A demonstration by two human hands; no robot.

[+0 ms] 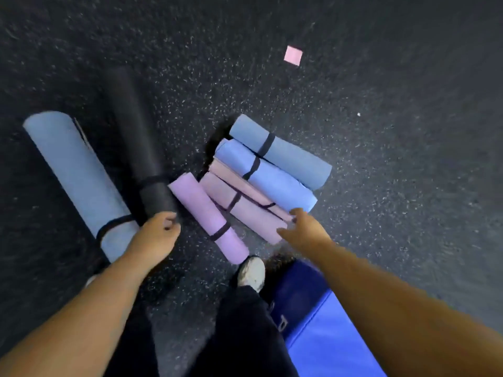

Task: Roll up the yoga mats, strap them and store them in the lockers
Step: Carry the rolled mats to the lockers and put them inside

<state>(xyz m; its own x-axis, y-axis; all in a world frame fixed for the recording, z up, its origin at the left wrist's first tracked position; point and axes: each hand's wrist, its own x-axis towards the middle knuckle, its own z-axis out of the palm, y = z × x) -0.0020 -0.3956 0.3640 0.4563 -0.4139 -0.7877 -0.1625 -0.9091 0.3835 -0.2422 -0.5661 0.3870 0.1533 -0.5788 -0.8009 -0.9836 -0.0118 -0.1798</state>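
Several rolled, strapped yoga mats lie on the dark speckled floor. My left hand [156,235] grips the near end of a black mat [138,140], which lies against a light blue mat [79,180] at the left. A lilac mat [206,213] lies between my hands. To its right lie two pink mats [245,208], a blue mat [272,178] and a grey-blue mat [288,156], side by side. My right hand [302,227] reaches over the near end of the pink mats with fingers spread; whether it touches them is unclear.
A blue padded block [326,336] stands at the lower right beside my right arm. My shoe [251,272] and dark trouser leg are below the lilac mat. A small pink square [293,55] lies on the floor further off.
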